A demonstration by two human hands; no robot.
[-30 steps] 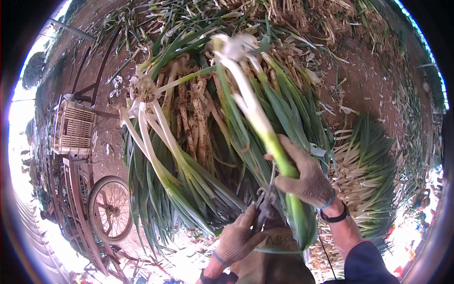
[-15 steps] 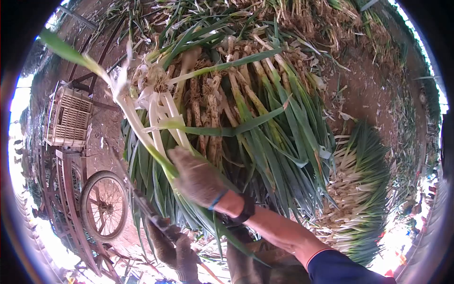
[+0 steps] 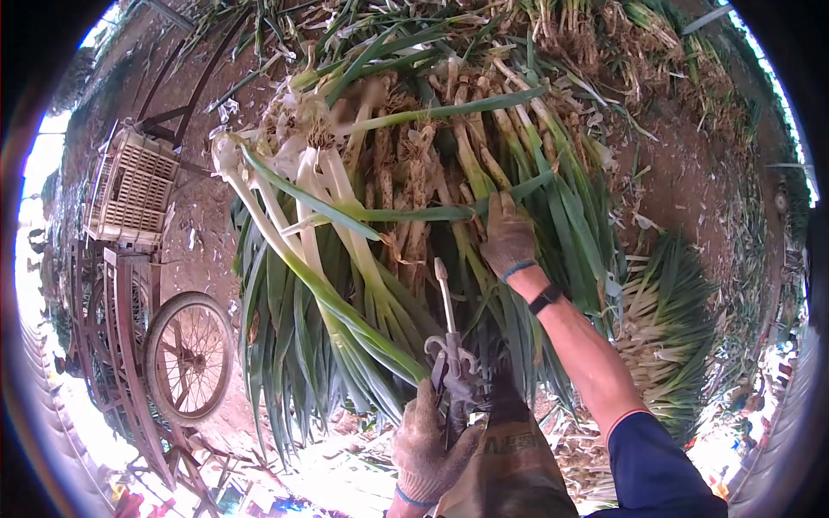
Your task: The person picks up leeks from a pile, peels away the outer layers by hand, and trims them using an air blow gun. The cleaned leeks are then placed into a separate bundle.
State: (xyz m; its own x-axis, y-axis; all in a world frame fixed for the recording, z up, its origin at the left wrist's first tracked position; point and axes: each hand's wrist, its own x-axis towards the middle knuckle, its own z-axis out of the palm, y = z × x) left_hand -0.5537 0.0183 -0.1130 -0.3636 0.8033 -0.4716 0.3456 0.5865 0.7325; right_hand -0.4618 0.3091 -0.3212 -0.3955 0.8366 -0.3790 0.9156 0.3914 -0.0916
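My gloved left hand (image 3: 421, 449) is closed around an air blow gun (image 3: 453, 363) at the bottom centre, its slim nozzle pointing up over the pile. My gloved right hand (image 3: 511, 235) lies among the soil-stained green onions (image 3: 419, 186), fingers together around a green onion stalk (image 3: 471, 164); the palm side is hidden. At the left of the pile, several clean white-stemmed green onions (image 3: 306, 198) lie across the others, leaves toward me. A long green leaf (image 3: 406, 214) crosses the stalks just left of my right hand.
Another row of green onions (image 3: 665, 328) lies on the ground at right. More rooted bunches (image 3: 570, 34) lie at the back. A spoked wheel (image 3: 190, 358) with a metal frame and a pale slatted crate (image 3: 134, 190) stand at left. My knee (image 3: 518, 466) is close below the blow gun.
My right hand has let go of a clean green onion, which now lies on the left side, and has moved right onto the stained stalks. My left hand has swung the blow gun rightward.
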